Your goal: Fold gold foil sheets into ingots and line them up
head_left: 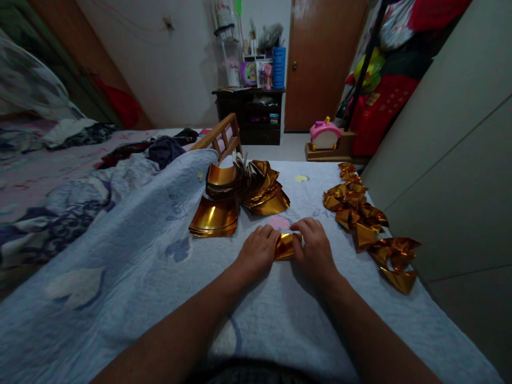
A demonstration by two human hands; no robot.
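A small sheet of shiny gold foil paper, bent or folded, lies on the blue bedspread between my hands. My left hand grips its left end, fingers curled over the edge. On the right end, my right hand pinches the foil paper between thumb and fingers. Beyond my hands sits a fanned stack of gold foil sheets, some curled upward. Folded gold foil pieces form a row along the bed's right edge, the nearest one bent into a ring-like shape.
A wooden bed rail stands behind the foil stack. Rumpled bedding covers the left side. A pale cabinet wall rises close on the right. Farther back are a dark shelf, a pink-and-white toy and a brown door.
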